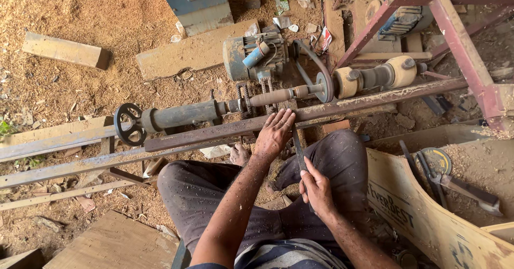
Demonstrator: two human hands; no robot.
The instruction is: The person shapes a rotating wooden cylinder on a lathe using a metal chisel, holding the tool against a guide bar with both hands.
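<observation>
We see a slim dark chisel (298, 150) running from our right hand (317, 190) up toward the rusty steel rail (342, 106) of a floor lathe. The right hand is closed around the chisel's lower end, fingers wrapped over it. Our left hand (275, 132) lies flat with fingers spread on the rail, pressing the chisel's upper end against it; it grips nothing.

Just beyond the rail, a short wooden spindle (276, 97) sits mounted along the lathe axis, close above the left fingertips. To the left of the spindle along the rail lies the grey tailstock body (179, 115), ending in a black handwheel (128, 124). To the right of the spindle a belt pulley (323, 86) and a pale wooden headstock block (375, 76) follow. Behind the spindle, farther from the rail, stands a dusty electric motor (254, 57).

On our side of the rail our knees in dark trousers (342, 159) straddle the work. Right of the rail's near side, a curved plywood board (428, 215) holds pincers (428, 175). Sawdust (96, 12) covers the ground around.
</observation>
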